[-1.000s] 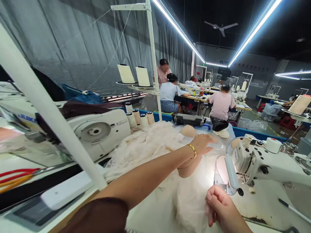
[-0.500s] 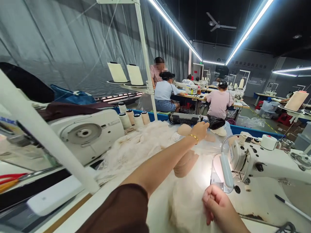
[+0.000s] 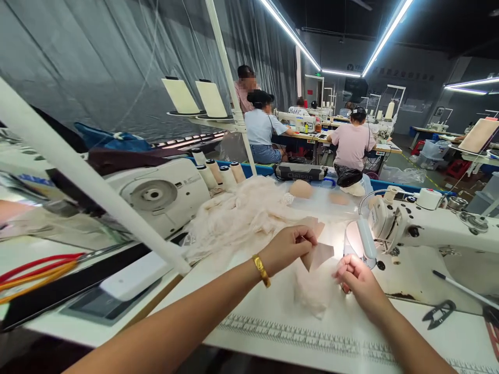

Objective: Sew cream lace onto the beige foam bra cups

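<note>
My left hand (image 3: 290, 249), with a gold bracelet at the wrist, pinches a thin beige fabric piece (image 3: 323, 254) above the white table. Just behind it lie more beige pieces (image 3: 314, 227), partly hidden by the hand. My right hand (image 3: 356, 278) is closed, thumb against fingers, at the right edge of a sheer cream fabric (image 3: 314, 293), which it appears to grip. That fabric hangs in soft folds between my hands. Close beyond my right hand stands the sewing machine (image 3: 405, 228), its small lamp (image 3: 366, 241) lighting the spot.
A heap of cream lace fabric (image 3: 241, 208) fills the table's left back. Thread snips (image 3: 439, 314) lie at right, a ruler strip (image 3: 296, 332) along the front edge. Another machine (image 3: 156, 195) and thread cones (image 3: 214, 174) stand left. Several people sit at machines further back.
My left hand has come back from the far side of the table toward me and now holds a beige piece. My right hand has risen slightly, the cream fabric moving with it.
</note>
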A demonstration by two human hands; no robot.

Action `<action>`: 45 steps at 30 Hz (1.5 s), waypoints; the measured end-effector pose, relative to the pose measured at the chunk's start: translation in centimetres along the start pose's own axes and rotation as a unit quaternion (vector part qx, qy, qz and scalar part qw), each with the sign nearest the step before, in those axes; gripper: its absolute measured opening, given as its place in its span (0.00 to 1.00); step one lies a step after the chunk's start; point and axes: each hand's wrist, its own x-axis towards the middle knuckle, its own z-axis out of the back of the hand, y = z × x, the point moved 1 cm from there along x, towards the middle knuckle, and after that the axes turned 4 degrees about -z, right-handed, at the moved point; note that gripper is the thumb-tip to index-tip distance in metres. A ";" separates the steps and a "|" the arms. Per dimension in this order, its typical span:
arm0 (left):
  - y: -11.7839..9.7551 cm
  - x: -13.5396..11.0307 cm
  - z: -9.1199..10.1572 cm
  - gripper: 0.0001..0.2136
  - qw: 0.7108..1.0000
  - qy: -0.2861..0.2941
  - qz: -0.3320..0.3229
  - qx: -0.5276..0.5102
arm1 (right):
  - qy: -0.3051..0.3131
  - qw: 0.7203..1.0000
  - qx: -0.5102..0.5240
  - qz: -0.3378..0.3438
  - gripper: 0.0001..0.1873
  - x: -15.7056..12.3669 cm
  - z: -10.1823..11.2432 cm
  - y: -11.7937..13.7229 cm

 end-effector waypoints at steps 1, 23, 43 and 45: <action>-0.1 -0.5 -0.4 0.09 1.000 0.018 0.009 -0.022 | 0.005 1.000 0.006 -0.005 0.17 0.0 0.0 0.1; -3.3 -3.0 -1.7 0.07 0.959 0.263 -0.105 0.006 | -0.107 0.887 -0.349 0.285 0.05 -7.1 2.3 2.6; -1.0 0.9 -9.2 0.09 0.832 0.110 -0.442 0.316 | -0.016 0.733 -0.574 0.365 0.21 -1.7 8.5 -0.7; -0.6 0.6 -9.3 0.09 0.836 0.100 -0.451 0.297 | -0.009 0.721 -0.586 0.369 0.20 -2.1 8.3 -0.3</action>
